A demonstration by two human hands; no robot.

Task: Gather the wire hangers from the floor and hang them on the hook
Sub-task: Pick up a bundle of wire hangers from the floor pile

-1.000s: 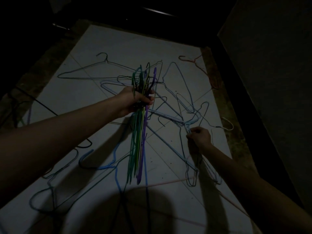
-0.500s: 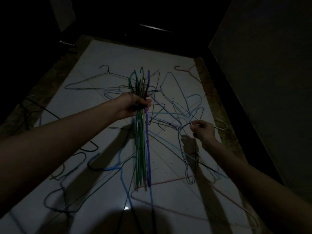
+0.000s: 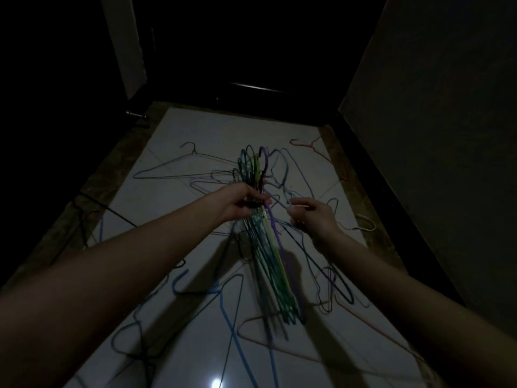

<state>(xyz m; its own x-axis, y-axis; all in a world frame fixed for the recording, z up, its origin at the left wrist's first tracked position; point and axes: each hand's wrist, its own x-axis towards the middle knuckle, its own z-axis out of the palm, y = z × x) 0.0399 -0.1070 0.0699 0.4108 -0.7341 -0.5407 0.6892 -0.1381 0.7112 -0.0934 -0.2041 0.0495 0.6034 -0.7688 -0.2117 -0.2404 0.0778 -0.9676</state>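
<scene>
1. Bundle of wire hangers (image 3: 265, 239) held above the white tiled floor (image 3: 179, 130), hook ends up; more loose hangers (image 3: 223, 298) scattered below.
2. Likely light, springy and tangle-prone; best taken at the necks, just under the hooks.
3. Left hand (image 3: 242, 201) clenched on the bundle's necks.
4. Right hand (image 3: 313, 215) just beside the bundle, fingers curled on a thin dark hanger (image 3: 321, 264); grip looks pinched, dim light.

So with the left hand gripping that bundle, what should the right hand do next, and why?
Probably bring the right hand across and slip the hanger it is pinching into the bundle held in the left hand. The two hands are already close together, and many hangers remain scattered on the floor, so gathering is not finished.
</scene>
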